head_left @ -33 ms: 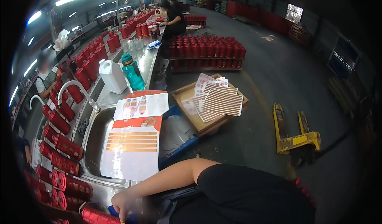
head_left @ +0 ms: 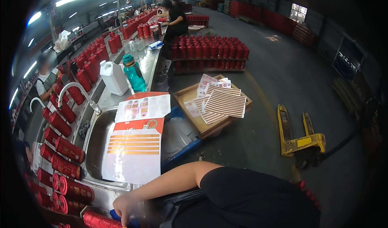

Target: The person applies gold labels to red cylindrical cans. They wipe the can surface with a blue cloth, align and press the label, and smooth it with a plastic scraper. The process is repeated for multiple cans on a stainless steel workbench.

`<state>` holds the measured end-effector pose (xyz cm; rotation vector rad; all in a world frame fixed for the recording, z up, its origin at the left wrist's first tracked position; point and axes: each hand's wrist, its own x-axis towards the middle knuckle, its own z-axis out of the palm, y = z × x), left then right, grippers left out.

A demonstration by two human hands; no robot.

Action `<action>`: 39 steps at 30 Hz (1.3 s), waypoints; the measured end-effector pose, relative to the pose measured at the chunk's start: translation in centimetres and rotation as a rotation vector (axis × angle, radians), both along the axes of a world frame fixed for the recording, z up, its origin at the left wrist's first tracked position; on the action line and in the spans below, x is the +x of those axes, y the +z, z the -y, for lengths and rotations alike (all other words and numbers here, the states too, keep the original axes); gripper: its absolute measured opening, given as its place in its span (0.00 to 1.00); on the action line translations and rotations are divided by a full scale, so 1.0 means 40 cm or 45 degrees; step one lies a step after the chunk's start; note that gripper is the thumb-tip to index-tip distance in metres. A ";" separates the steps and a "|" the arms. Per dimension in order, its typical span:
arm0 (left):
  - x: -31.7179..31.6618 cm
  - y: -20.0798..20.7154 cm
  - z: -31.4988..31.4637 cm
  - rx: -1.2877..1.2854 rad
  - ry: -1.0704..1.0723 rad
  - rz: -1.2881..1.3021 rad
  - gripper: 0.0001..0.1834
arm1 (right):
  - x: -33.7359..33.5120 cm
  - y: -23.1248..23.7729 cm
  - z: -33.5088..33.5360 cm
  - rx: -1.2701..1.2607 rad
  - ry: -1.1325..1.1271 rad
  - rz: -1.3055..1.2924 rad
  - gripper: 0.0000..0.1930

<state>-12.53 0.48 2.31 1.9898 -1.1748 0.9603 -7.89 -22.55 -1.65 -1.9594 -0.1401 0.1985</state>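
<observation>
At the lower edge my right hand (head_left: 123, 208) bends down with curled fingers, closed at the right end of a shiny red bottle (head_left: 99, 219) that lies on its side. The fingertips and the end they grip are partly hidden and close to the frame's edge. Something blue (head_left: 115, 215) shows behind the fingers. My left hand is out of view. Just beyond lies a white sheet with gold strips (head_left: 133, 159), over part of a steel sink (head_left: 97, 163). Behind it, a sheet with pink and gold labels (head_left: 141, 108) rests on a red-orange board (head_left: 155, 126).
Red bottles (head_left: 66, 166) line the left side beside a white curved tap (head_left: 79, 86). A white jug (head_left: 113, 78) and a teal water bottle (head_left: 134, 74) stand past the sink. Striped label sheets (head_left: 226, 102) fill a wooden tray (head_left: 190, 120). A yellow pallet jack (head_left: 301, 144) stands right.
</observation>
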 end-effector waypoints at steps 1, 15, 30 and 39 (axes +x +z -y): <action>0.002 -0.005 -0.018 0.013 -0.001 -0.004 0.15 | 0.001 0.001 0.000 0.015 0.000 0.000 0.24; 0.000 0.027 0.063 0.238 0.208 -0.112 0.24 | -0.009 0.011 0.003 -0.041 0.022 0.124 0.18; 0.008 -0.050 -0.006 -0.098 0.131 -0.339 0.28 | 0.015 0.018 0.000 -0.073 0.046 0.098 0.28; 0.004 0.016 0.022 0.131 0.031 0.056 0.15 | 0.020 0.006 -0.001 -0.085 0.003 0.065 0.28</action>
